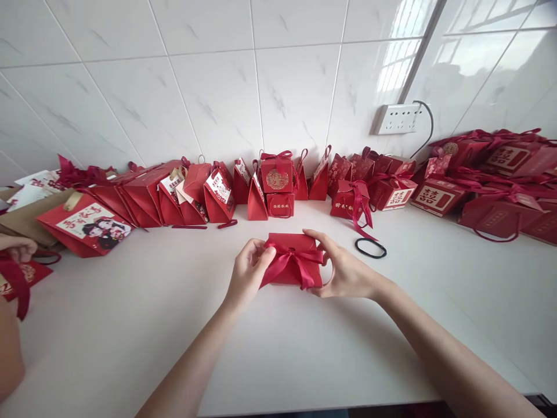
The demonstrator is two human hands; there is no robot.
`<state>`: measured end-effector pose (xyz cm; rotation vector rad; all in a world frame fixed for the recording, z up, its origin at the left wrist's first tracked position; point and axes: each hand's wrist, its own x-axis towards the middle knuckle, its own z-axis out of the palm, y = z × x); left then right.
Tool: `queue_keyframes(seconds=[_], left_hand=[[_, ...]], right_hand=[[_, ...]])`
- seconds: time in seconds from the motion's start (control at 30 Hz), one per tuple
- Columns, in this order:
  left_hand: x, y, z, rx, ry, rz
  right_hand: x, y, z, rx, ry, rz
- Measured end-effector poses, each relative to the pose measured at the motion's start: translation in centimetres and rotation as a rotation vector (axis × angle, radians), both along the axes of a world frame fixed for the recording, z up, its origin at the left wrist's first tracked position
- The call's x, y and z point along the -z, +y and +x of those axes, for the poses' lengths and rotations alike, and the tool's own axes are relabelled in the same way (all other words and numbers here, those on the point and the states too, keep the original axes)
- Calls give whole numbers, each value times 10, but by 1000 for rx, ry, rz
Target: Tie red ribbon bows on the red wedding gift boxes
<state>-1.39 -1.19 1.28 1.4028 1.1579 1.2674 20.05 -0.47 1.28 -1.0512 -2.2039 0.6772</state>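
Observation:
A small red gift box (289, 238) rests on the white table in front of me, with a shiny crimson ribbon bow (296, 262) tied across it. My left hand (251, 268) grips the box's left side, its thumb pressed on the ribbon near the upper left corner. On the opposite side, my right hand (346, 267) spans the box from its top right corner to its bottom right corner, thumb and fingers around the edge. The fingertips of both hands are partly hidden behind the box and the ribbon. A black elastic loop (371, 248) lies right of my right hand.
Red gift boxes (220, 194) line the tiled wall, with a ribboned box (277, 176) stacked on another at the centre. More double-happiness boxes (439, 197) are piled at right. Another person's hand (20, 248) holds crimson ribbon at the left edge. A socket strip (395, 119) hangs on the wall.

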Motion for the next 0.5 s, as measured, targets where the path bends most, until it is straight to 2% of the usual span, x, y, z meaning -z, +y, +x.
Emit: queue_keyframes(seconds=[0.13, 0.23, 0.3, 0.37, 0.43, 0.5], left_hand=[[2, -1, 0, -94, 110, 180], [7, -1, 1, -206, 233, 490], [10, -2, 1, -222, 334, 813], [12, -3, 2, -171, 433, 1092], [14, -5, 4, -125, 508, 1239], [14, -6, 5, -124, 542, 1284]], right_hand=[[12, 2, -6, -12, -28, 332], [19, 4, -10, 12, -49, 460], [21, 4, -13, 50, -25, 494], [23, 3, -16, 85, 19, 494], [24, 1, -19, 103, 57, 488], [24, -1, -21, 106, 70, 484]])
